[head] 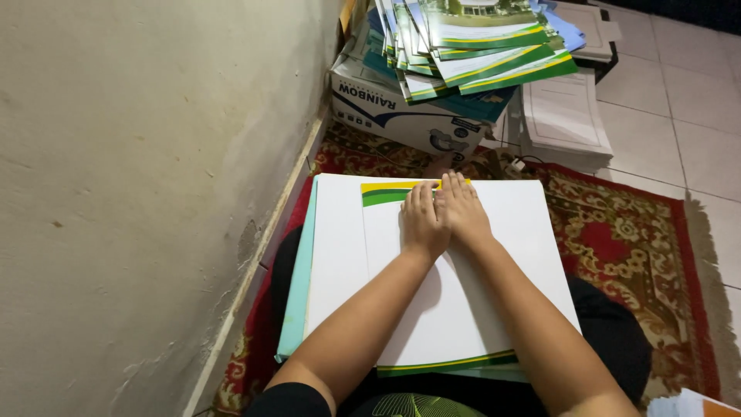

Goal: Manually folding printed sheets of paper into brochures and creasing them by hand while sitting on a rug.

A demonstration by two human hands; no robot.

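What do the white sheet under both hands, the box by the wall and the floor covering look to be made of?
White sheet: apparently thin card or heavy paper, smooth and matte, lying flat with a printed green and yellow band; left hand and right hand press on it. Box: likely printed cardboard, with folded edges. Rug: woven textile, patterned red, fringed along one edge.

bare forearms, black short sleeve (289, 399)

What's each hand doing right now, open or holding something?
Left hand: open, flat, pressing on the white sheet with green-yellow edging.
Right hand: open, flat on the same sheet, beside the left.
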